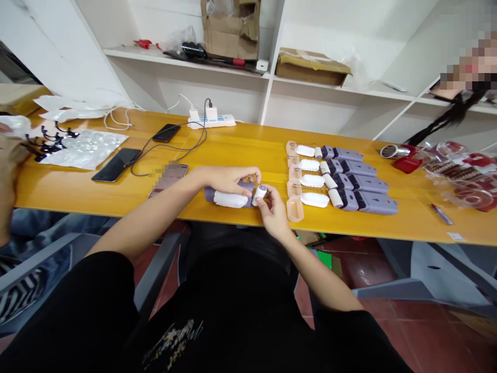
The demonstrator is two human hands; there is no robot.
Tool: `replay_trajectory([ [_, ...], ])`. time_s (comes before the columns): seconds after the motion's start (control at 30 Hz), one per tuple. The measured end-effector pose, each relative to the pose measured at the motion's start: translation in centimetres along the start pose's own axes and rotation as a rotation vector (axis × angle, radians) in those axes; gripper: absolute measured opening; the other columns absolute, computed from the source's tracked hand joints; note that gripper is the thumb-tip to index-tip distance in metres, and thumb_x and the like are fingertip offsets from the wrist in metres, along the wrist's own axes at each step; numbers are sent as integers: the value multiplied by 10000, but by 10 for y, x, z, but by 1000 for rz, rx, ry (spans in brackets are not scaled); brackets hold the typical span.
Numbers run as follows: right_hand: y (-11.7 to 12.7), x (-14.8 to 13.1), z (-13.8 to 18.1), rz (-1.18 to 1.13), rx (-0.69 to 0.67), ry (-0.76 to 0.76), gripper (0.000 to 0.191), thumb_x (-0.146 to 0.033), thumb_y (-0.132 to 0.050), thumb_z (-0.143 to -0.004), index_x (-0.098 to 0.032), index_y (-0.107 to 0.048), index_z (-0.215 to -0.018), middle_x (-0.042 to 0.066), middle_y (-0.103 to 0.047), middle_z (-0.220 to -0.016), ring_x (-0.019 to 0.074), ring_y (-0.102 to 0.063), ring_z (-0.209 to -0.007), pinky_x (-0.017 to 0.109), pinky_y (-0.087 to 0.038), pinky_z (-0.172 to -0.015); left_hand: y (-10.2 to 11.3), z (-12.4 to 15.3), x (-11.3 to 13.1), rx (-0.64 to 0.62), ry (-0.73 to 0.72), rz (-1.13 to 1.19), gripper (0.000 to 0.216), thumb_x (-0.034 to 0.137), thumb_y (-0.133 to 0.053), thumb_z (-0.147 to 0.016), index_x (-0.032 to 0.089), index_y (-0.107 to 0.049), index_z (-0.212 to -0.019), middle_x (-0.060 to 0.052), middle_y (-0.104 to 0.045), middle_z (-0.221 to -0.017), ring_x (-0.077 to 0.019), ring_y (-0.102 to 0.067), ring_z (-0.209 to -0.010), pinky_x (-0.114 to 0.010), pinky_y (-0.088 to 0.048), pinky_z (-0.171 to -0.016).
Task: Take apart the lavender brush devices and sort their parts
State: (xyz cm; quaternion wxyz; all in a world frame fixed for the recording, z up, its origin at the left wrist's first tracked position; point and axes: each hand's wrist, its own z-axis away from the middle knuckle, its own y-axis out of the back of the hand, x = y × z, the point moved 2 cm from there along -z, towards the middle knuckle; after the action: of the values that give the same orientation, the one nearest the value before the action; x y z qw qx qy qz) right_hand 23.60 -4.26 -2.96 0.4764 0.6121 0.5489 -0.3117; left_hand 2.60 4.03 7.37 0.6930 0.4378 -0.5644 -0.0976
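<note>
My left hand (229, 180) reaches across a purple-grey plastic body (209, 194) at the table's front edge, thumb and fingers curled over its right end. A white ribbed oval piece (231, 200) lies against this body, below the hand. Between the thumb and fingers of my right hand (275, 213) is a short white roller (259, 194) with a purple-grey end, tilted beside the body's right end. To the right, several rows of similar parts are laid out: peach see-through caps (295, 209), white oval pieces (315, 200), white rollers (335, 198) and purple-grey bodies (376, 203).
Phones (116, 165) and cables lie left of my hands, with a power strip (212, 122) behind. Black clips (50, 146) rest on plastic bags by another person's arm (10, 176). Clear and red containers (466, 171) and a pen (441, 214) are at right; shelves stand behind.
</note>
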Motion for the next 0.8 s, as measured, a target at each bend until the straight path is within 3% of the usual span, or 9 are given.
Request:
replay_trajectory([
  [0.17,0,-1,3,-19,72,-5,535,-614,-631,-1070,-277,-556,-1478,167,-699,-1455,321,-700,-1320,520,-603,-1150,4,-1,-9,-19,38,186,454,505,-764,-940,291,-600,-1305,-73,-763,-1202,-245,-739,-1016,-376,-571,-849],
  [0.43,6,11,-6,38,72,-73,629,-539,-583,-1083,-241,-459,-1623,203,-657,-1496,309,-721,-1214,510,-640,-1049,1,-17,-44,-71,219,232,528,574,-782,-887,254,-663,-1289,-47,-785,-1028,-218,-705,-828,-344,-506,-737],
  [0.53,12,3,-11,229,21,-97,627,-424,-600,-1074,-204,-472,-1647,214,-652,-1529,294,-742,-1137,520,-640,-1038,0,-22,-53,-56,223,235,485,583,-784,-886,237,-702,-1215,-55,-776,-1030,-221,-705,-869,-334,-502,-749],
  [0.67,14,-18,-20,591,-67,-50,535,-306,-549,-1084,-148,-552,-1595,239,-647,-1568,361,-672,-1394,573,-537,-1207,1,-26,-58,-17,204,232,426,556,-798,-877,231,-747,-1147,-75,-799,-1126,-240,-731,-996,-355,-544,-858],
  [0.8,9,-34,-25,860,-156,-100,488,-258,-492,-1110,-138,-582,-1574,243,-667,-1535,394,-721,-1324,550,-558,-1144,9,-3,-52,184,245,207,508,670,-646,-982,212,-731,-1184,-121,-797,-1226,-282,-748,-1111,-429,-583,-980],
])
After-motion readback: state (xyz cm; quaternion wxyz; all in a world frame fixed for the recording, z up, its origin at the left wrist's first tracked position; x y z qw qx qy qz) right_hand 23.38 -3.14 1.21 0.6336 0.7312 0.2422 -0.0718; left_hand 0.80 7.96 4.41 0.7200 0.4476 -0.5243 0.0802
